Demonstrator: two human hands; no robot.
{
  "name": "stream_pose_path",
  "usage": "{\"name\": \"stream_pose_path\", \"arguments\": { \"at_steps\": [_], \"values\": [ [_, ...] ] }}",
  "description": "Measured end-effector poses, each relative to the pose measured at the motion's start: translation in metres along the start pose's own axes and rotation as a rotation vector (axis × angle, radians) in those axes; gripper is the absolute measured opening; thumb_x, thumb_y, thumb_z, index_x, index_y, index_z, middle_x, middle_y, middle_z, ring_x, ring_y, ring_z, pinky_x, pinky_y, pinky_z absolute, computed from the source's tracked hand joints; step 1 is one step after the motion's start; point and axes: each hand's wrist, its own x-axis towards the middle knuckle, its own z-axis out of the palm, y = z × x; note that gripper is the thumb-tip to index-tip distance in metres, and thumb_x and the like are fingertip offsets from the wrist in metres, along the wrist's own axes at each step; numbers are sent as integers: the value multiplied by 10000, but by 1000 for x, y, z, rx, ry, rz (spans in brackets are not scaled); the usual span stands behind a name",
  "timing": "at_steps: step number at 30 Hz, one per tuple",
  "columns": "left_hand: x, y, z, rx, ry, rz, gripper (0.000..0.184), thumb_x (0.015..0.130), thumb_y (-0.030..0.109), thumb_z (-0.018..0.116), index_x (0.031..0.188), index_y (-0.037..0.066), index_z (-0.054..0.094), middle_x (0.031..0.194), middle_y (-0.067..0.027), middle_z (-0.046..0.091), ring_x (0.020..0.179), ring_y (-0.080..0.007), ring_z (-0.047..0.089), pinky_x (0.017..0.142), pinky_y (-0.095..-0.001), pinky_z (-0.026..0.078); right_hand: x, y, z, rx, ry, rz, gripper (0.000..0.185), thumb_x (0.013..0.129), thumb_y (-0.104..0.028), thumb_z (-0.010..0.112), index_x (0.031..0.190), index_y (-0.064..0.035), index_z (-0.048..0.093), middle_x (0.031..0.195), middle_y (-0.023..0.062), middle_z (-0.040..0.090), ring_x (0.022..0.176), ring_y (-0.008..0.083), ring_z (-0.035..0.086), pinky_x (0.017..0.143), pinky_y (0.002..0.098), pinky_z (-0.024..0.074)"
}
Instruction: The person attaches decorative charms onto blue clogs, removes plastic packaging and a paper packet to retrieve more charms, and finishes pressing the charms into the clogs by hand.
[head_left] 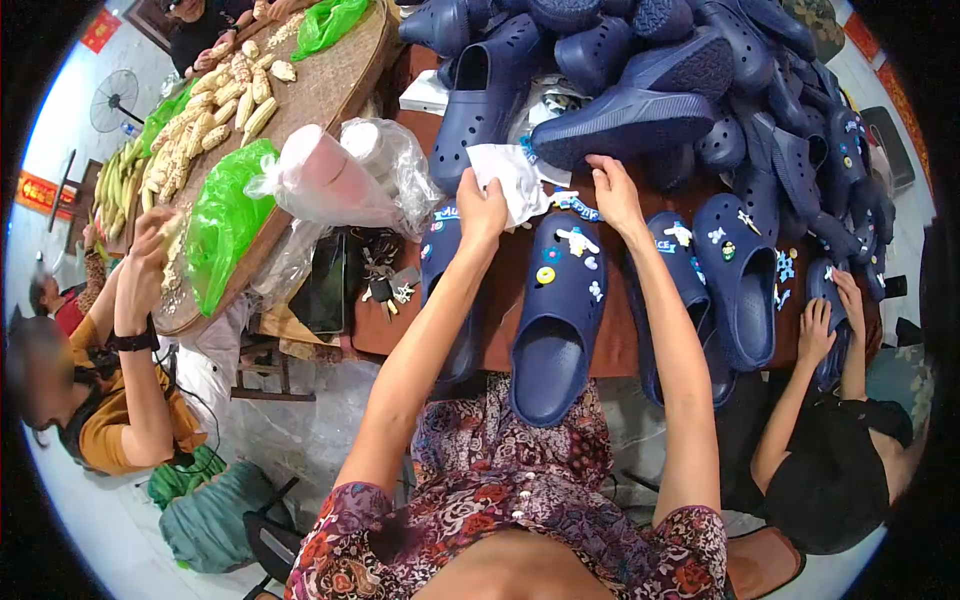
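Note:
My left hand [482, 207] is closed on a crumpled white piece of paper or thin packet [508, 183]. My right hand [617, 196] holds nothing that I can see; its fingers are apart, just below the sole of a dark blue clog [620, 128] lying on its side. Between my forearms a dark blue clog [558, 310] rests with its heel toward me, and colourful charms [576, 240] sit on its toe. Small bright charms [568, 202] lie near its tip. Other charm-covered clogs [735, 280] flank it, one partly behind my left forearm.
A large heap of dark blue clogs [780, 120] fills the back and right. At left, plastic-wrapped cups [330, 180] stand beside a woven tray [330, 75] with corn cobs [225, 100] and green bags [228, 225]. People sit left and right; one person's hands [835, 310] touch a clog.

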Motion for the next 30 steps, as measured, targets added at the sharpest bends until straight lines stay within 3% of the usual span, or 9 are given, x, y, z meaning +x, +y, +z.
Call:
{"name": "stream_pose_path", "arguments": {
  "at_steps": [2,6,9,11,15,19,21,30],
  "values": [
    [-7,7,-15,190,-84,141,188,872,42,569,1033,-55,578,945,-135,671,900,-213,646,820,-342,488,0,6,4,9,24,-10,260,921,-96,508,1153,-24,602,1115,183,614,1055,339,599,928,406,464],
    [-22,8,-26,156,-147,126,222,846,89,643,1029,-27,596,903,-100,666,817,-161,614,758,-309,483,-8,-19,0,10,51,45,241,905,-114,552,1116,-22,623,1053,158,624,958,304,630,853,389,497],
    [-36,18,-25,182,-203,113,196,848,123,671,988,-9,629,839,-60,674,745,-120,611,690,-281,493,-21,-57,-10,110,-86,-4,204,880,-129,621,1045,-15,658,944,119,652,843,231,659,736,328,523],
    [-42,12,-21,155,-245,124,241,868,135,653,1062,-5,671,856,-63,702,772,-119,647,707,-274,513,-36,-90,-14,255,-230,-2,213,883,-126,635,1064,-17,658,947,114,677,863,200,670,750,314,525],
    [-55,16,-18,92,-307,18,263,871,115,642,1101,-7,682,882,-91,716,771,-125,661,703,-280,523,-65,-120,-8,377,-244,40,193,901,-103,630,1072,-15,642,965,89,685,878,159,669,767,298,533],
    [-60,19,-20,-48,-355,-63,239,861,56,658,1085,-26,681,911,-98,721,814,-130,673,722,-268,531,-77,-112,-4,457,-232,137,182,917,-88,614,1078,-4,614,975,70,672,865,141,659,749,285,533],
    [-61,20,-21,-131,-420,-200,223,872,58,688,1080,-20,663,960,-97,709,812,-110,658,711,-236,521,-80,-104,-3,477,-230,173,182,921,-87,612,1081,0,606,978,66,667,859,135,655,744,278,532],
    [-65,20,-16,-77,-464,-120,196,828,69,746,997,-5,679,855,-73,706,752,-97,645,680,-232,517,-78,-112,-5,468,-214,240,226,897,-170,680,993,12,586,927,77,662,782,135,661,684,273,530]
  ]
}}
